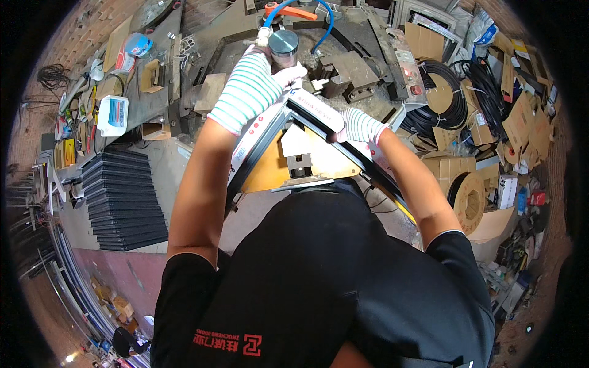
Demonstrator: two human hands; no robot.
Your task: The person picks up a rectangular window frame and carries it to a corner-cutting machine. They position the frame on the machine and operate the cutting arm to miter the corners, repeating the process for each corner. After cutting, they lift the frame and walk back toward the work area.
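"Where are your hands?"

"My left hand (248, 89), in a striped glove, is at the corner of the black-and-white angled frame (264, 144), just beside a grey-capped cylinder (284, 44); I can't tell whether its fingers close on anything."

"And the right?"

"My right hand (362, 127) is grasping the frame near that corner."

"Where's the frame?"

"In front of me, corner pointing away, a tan plate (261, 178) showing between its arms. Black bars (126, 199) are stacked on the tabletop (165, 162) to my left."

Bar stack (124, 199) L of frame (259, 146), cable coil (458, 101) R.
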